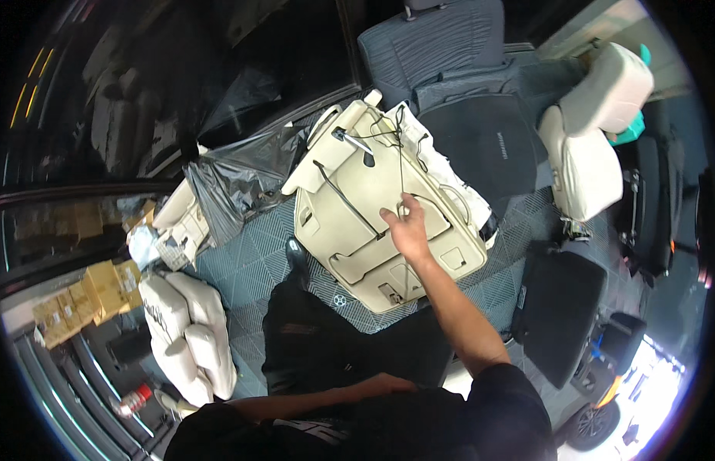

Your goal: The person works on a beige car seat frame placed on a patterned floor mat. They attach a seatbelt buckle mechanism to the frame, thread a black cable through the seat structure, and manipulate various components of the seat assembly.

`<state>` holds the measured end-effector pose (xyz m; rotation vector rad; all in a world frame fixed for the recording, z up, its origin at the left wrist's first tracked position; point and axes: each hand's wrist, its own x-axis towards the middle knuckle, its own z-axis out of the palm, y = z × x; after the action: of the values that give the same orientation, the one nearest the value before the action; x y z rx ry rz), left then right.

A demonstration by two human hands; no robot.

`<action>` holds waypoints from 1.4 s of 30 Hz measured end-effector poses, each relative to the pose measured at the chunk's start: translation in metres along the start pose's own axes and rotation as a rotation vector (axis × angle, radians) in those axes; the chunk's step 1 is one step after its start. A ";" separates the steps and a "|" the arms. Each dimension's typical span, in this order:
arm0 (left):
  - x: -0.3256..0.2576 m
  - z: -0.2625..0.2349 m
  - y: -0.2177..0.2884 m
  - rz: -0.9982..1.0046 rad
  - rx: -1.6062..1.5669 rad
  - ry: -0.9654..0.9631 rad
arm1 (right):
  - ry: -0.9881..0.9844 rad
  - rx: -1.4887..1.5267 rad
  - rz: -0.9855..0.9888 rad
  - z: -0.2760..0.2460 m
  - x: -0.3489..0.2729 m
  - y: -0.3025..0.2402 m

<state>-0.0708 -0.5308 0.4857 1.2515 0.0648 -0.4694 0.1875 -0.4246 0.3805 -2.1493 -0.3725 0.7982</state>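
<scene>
A large cream moulded car trim panel (pixel 350 192), with recesses and a curved dark strip, lies tilted in front of my knees. Over its middle is my right hand (pixel 407 230), with the thumb held out to the side. The other fingers are curled round a thin dark cord (pixel 401 165), which runs straight from a tangle near the panel's upper right edge. My left hand (pixel 384 383) rests across my lap against my dark clothes, well away from the panel. Its fingers are too dim to make out.
A grey seat (pixel 484 142) stands behind the panel, with white seat parts (pixel 592 169) to its right. Black plastic sheeting (pixel 238 184) lies left. Cream cushions (pixel 190 330) and cardboard boxes (pixel 96 296) are at the lower left. A black seat part (pixel 561 315) stands at right.
</scene>
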 end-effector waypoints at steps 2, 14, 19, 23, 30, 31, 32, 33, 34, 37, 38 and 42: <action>-0.005 -0.006 0.048 -0.148 -0.161 -0.312 | 0.242 0.080 -0.041 -0.002 -0.002 0.071; -0.192 0.042 0.087 -0.035 -0.312 -0.626 | -0.304 1.010 0.747 0.028 -0.236 -0.082; -0.209 0.090 0.088 0.016 -0.088 -0.572 | -0.229 1.213 0.444 0.003 -0.295 -0.120; -0.215 0.142 0.073 0.005 -0.084 -0.331 | 0.057 1.062 0.308 -0.060 -0.368 -0.098; -0.223 0.157 0.103 0.180 0.378 0.081 | 0.037 0.858 0.383 -0.088 -0.494 -0.002; -0.226 0.155 0.100 0.202 0.429 0.101 | 0.037 0.887 0.387 -0.087 -0.503 0.003; -0.231 0.153 0.101 0.257 0.521 0.134 | 0.034 0.919 0.388 -0.083 -0.508 0.004; -0.234 0.151 0.101 0.290 0.551 0.149 | 0.032 0.952 0.390 -0.081 -0.512 0.004; -0.238 0.149 0.100 0.270 0.585 0.157 | 0.050 0.928 0.369 -0.082 -0.515 0.002; -0.253 0.141 0.099 0.278 0.619 0.292 | 0.052 0.901 0.319 -0.084 -0.513 -0.009; -0.257 0.138 0.100 0.296 0.610 0.355 | 0.056 0.875 0.304 -0.088 -0.511 -0.011; -0.269 0.111 0.100 0.202 0.608 0.465 | 0.130 0.827 0.224 -0.109 -0.507 -0.028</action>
<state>-0.2994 -0.5271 0.6918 1.9271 0.1978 -0.0027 -0.1257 -0.7239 0.6667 -1.4541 0.2470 0.7530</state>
